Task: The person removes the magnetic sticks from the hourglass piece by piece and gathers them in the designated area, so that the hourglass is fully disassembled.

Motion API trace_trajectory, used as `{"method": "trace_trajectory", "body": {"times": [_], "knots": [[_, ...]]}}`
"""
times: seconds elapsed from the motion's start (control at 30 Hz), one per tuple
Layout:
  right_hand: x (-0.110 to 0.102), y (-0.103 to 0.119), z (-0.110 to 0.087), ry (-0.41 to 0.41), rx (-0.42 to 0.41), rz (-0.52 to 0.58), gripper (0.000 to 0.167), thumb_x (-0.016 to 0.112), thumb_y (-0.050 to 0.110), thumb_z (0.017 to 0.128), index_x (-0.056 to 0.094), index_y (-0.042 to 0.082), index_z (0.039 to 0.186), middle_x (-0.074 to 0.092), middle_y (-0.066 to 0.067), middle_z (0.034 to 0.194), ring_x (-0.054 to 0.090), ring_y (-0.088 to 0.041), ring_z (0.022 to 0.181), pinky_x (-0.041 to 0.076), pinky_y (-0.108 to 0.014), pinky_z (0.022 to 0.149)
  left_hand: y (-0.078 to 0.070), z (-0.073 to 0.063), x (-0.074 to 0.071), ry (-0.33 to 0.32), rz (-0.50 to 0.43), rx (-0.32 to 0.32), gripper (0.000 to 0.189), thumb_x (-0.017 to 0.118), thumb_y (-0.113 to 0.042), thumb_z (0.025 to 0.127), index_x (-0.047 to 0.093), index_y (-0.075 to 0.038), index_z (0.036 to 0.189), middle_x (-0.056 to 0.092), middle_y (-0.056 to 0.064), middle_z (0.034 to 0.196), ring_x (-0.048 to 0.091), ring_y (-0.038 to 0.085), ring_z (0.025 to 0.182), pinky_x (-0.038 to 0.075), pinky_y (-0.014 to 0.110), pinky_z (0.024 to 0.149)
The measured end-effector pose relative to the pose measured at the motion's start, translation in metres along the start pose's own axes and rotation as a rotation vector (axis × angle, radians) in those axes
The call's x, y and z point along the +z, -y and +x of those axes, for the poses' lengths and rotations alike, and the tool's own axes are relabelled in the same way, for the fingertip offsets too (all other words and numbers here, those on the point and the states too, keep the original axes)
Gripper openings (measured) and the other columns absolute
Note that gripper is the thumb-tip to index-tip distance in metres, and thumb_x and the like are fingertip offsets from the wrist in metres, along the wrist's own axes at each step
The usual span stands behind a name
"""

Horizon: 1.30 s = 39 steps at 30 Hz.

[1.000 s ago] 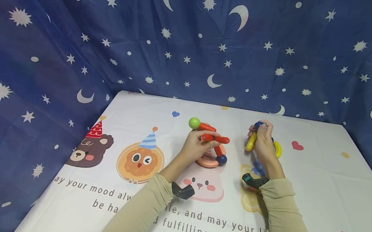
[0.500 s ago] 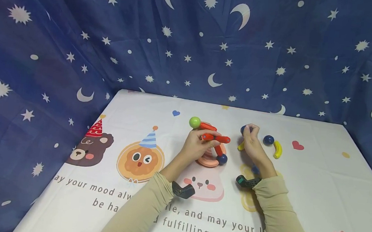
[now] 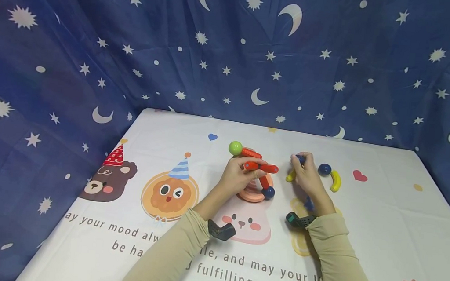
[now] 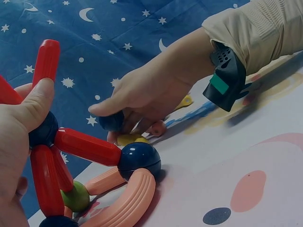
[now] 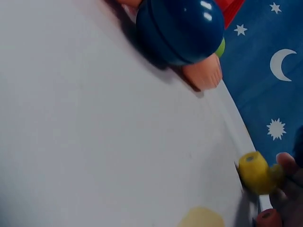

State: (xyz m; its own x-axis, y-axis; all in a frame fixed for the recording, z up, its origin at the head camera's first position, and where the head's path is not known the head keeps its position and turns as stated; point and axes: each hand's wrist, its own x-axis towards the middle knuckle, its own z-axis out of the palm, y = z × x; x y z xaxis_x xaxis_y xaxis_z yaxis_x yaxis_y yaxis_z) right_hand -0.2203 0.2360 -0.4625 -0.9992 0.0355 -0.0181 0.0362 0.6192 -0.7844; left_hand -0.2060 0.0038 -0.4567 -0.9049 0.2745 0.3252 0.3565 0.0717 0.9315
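My left hand (image 3: 237,176) grips a build of red rods (image 4: 87,146) joined by dark blue balls, its thumb against an upright red rod. A dark blue ball (image 4: 139,161) of this build sits against a curved peach piece (image 4: 125,203) low over the cloth. A green ball (image 3: 235,148) is at the build's far left end. To the right, my right hand (image 3: 308,175) pinches another dark blue ball (image 4: 111,121) between thumb and fingers. A curved yellow piece (image 3: 291,176) is just below that ball, at the fingertips; in the right wrist view the hand is mostly cut off.
Right of my right hand lie a loose dark blue ball (image 3: 324,169) and a curved yellow piece (image 3: 336,181) that meets it. A white printed cloth (image 3: 383,241) covers the table. A blue star-patterned curtain (image 3: 231,57) stands behind and at the left.
My right hand has moved left with the dark blue ball and yellow piece, uncovering the loose ball on the right. Lately its grip has turned slightly. My left hand stays put.
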Motion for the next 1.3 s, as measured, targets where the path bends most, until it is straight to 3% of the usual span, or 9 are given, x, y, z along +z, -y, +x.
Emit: {"method": "trace_trajectory", "body": {"times": [0.13,0.23,0.3,0.43,0.53,0.73,1.0,1.17,1.3], "knots": [[-0.002,-0.004,0.003,-0.022,-0.095,-0.030,0.051,0.050,0.038,0.097,0.046,-0.003,0.127,0.046,-0.025,0.129,0.041,-0.040,0.128,0.033,-0.051,0.109,0.000,0.000,0.000,-0.003,0.011,-0.002,0.030,0.078,-0.023,0.074,0.074,-0.011,0.101,0.065,0.005,0.109,0.057,0.015,0.103,0.050,0.024,0.086],[-0.003,-0.006,0.004,-0.040,-0.177,-0.060,0.043,0.062,0.026,0.092,0.056,-0.001,0.124,0.047,-0.024,0.128,0.046,-0.041,0.124,0.039,-0.050,0.105,0.000,0.000,0.000,-0.003,0.018,-0.010,0.030,0.078,-0.023,0.074,0.074,-0.011,0.102,0.065,0.005,0.110,0.057,0.014,0.103,0.050,0.024,0.086],[-0.005,-0.006,0.003,-0.062,-0.210,-0.090,0.043,0.067,0.022,0.089,0.059,0.002,0.126,0.050,-0.024,0.123,0.051,-0.042,0.118,0.045,-0.049,0.099,0.000,0.000,-0.001,-0.004,0.025,-0.020,0.030,0.078,-0.024,0.075,0.074,-0.012,0.102,0.065,0.004,0.110,0.057,0.014,0.102,0.051,0.023,0.084],[-0.011,-0.006,0.000,-0.089,-0.209,-0.125,0.048,0.071,0.019,0.085,0.058,0.009,0.130,0.054,-0.020,0.122,0.058,-0.043,0.112,0.058,-0.039,0.073,-0.001,0.000,0.000,-0.004,0.025,-0.023,0.031,0.078,-0.025,0.074,0.074,-0.013,0.102,0.066,0.004,0.110,0.057,0.014,0.102,0.051,0.023,0.081],[-0.020,-0.009,-0.002,-0.089,-0.180,-0.118,0.051,0.072,0.015,0.084,0.056,0.011,0.132,0.055,-0.017,0.126,0.058,-0.040,0.114,0.058,-0.035,0.068,-0.001,0.000,0.000,-0.006,0.025,-0.007,0.030,0.078,-0.024,0.074,0.074,-0.012,0.102,0.066,0.004,0.109,0.057,0.014,0.102,0.051,0.024,0.084],[-0.052,-0.027,-0.008,-0.204,-0.142,-0.125,0.048,0.071,0.006,0.083,0.058,0.004,0.129,0.052,-0.019,0.125,0.053,-0.039,0.119,0.046,-0.042,0.097,0.000,0.000,0.001,-0.009,0.015,0.003,0.030,0.079,-0.021,0.074,0.074,-0.011,0.101,0.065,0.004,0.108,0.057,0.014,0.101,0.051,0.024,0.083],[-0.096,-0.063,-0.027,-0.378,0.028,-0.172,0.044,0.070,0.020,0.086,0.060,0.011,0.128,0.062,-0.014,0.124,0.059,-0.032,0.113,0.050,-0.026,0.092,-0.001,0.000,0.001,-0.003,-0.014,-0.021,0.032,0.078,-0.024,0.073,0.074,-0.012,0.102,0.065,0.004,0.109,0.057,0.014,0.102,0.051,0.025,0.085],[-0.110,-0.080,-0.036,-0.364,0.139,-0.201,0.047,0.066,0.024,0.089,0.055,0.011,0.133,0.059,-0.017,0.129,0.055,-0.036,0.120,0.048,-0.038,0.095,-0.001,-0.001,0.001,0.004,-0.015,-0.027,0.036,0.077,-0.031,0.072,0.074,-0.012,0.102,0.064,0.003,0.110,0.057,0.014,0.102,0.052,0.024,0.085],[-0.111,-0.086,-0.036,-0.326,0.170,-0.184,0.048,0.065,0.023,0.090,0.053,0.010,0.135,0.056,-0.018,0.132,0.052,-0.037,0.124,0.044,-0.045,0.099,-0.002,-0.001,0.001,0.003,-0.021,-0.027,0.036,0.077,-0.031,0.072,0.074,-0.012,0.102,0.064,0.003,0.111,0.057,0.015,0.103,0.052,0.025,0.084]]}}
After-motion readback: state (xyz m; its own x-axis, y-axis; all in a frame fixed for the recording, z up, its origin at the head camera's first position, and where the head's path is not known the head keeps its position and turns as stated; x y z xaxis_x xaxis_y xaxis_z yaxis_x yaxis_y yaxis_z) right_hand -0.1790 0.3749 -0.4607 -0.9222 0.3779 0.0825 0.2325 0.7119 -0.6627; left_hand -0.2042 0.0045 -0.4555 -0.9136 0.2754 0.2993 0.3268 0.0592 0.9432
